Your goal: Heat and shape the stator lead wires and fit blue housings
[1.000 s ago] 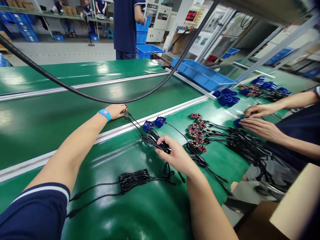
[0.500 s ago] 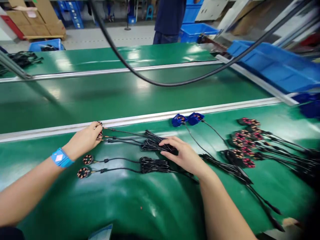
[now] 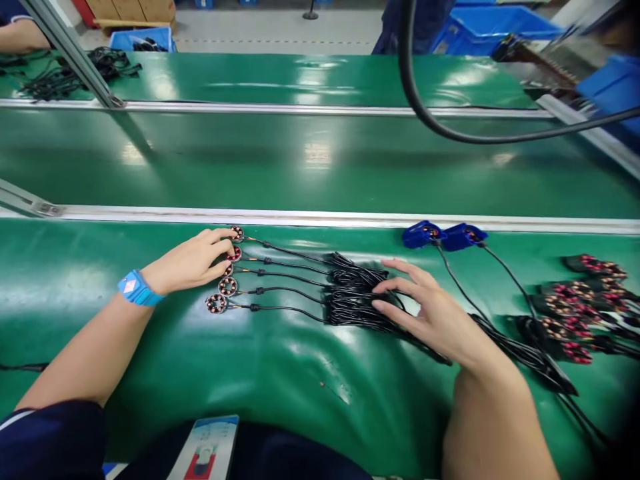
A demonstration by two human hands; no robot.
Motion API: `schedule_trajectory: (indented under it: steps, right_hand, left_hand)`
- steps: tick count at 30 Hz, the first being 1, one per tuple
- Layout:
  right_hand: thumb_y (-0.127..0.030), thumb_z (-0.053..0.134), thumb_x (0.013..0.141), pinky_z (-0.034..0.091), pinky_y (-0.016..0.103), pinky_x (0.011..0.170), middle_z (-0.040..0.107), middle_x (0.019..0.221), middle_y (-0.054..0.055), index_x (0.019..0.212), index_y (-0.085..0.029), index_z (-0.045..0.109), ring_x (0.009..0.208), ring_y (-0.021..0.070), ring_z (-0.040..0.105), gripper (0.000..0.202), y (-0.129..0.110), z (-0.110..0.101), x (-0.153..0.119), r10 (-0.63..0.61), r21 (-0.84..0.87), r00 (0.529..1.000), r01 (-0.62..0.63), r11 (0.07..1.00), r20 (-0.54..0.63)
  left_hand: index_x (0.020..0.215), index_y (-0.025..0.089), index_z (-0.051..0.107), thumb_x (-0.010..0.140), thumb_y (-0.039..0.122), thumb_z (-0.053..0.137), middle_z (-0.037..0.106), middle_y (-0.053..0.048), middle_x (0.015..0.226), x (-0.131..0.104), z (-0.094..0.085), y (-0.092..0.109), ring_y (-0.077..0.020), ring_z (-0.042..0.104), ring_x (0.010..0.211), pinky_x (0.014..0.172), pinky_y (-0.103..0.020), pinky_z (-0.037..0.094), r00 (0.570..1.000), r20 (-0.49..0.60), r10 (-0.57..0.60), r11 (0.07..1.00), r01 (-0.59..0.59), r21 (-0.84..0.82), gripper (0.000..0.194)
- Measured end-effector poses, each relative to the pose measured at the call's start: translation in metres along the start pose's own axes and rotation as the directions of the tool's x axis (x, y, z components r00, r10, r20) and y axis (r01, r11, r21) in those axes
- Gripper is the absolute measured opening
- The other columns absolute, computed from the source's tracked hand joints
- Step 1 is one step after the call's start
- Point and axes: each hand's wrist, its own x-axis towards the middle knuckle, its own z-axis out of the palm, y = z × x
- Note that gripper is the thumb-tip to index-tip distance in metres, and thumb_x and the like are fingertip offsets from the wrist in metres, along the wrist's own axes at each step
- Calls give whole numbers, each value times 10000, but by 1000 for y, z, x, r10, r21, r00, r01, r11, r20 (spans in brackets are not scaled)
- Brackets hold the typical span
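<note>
Several motor stators with copper windings, among them a near one [image 3: 217, 304], lie in a column on the green bench mat, each wired to a black cable. My left hand [image 3: 195, 260], a blue band on its wrist, has its fingers stretched onto the upper stators and partly hides them. At the other end, the folded cable bundles [image 3: 355, 300] lie side by side, pressed close together. Over their right ends is my right hand [image 3: 425, 307], fingers apart, the tips at the bundles. Neither hand is closed around anything.
Two blue holders [image 3: 423, 235] with wound parts stand right of the bundles, their cables trailing forward. A heap of more stators [image 3: 570, 300] lies far right. A white rail [image 3: 310, 217] borders the mat, and a thick black cable [image 3: 450, 135] hangs above.
The stators and bundles now lie in one closer, more even column. My left hand has loosened from a pinch to stretched fingers; my right hand's fingers have spread. The view has shifted.
</note>
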Motion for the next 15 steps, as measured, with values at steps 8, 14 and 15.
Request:
schedule_trajectory:
  steps: [8, 14, 15]
  right_hand:
    - [-544, 876, 687, 376, 616, 1185, 139, 1699, 149, 1646, -297, 109, 1527, 444, 252, 1253, -9, 17, 3, -67, -187, 985, 97, 978, 160]
    - [-494, 756, 813, 469, 545, 1100, 488, 1460, 148, 1619, -284, 218, 1321, 370, 522, 991, -8, 17, 3, -42, -131, 990, 60, 990, 132]
    - [-458, 727, 831, 491, 520, 1077, 529, 1391, 144, 1604, -273, 256, 1272, 353, 553, 924, -12, 17, 1, -31, -116, 991, 45, 992, 127]
  left_hand:
    - [1467, 193, 438, 1077, 464, 297, 276, -115, 1665, -13, 6, 19, -296, 236, 1545, 1249, -528, 269, 988, -121, -96, 995, 92, -45, 496]
    - [1637, 155, 14, 1088, 501, 232, 6, -122, 1713, -16, 36, 27, -305, -26, 1583, 1291, -545, 130, 996, -23, -84, 996, 84, -7, 685]
    - [1636, 147, 4, 1088, 504, 226, -9, -124, 1712, -16, 39, 27, -297, -23, 1584, 1293, -526, 143, 997, -7, -80, 997, 79, -13, 691]
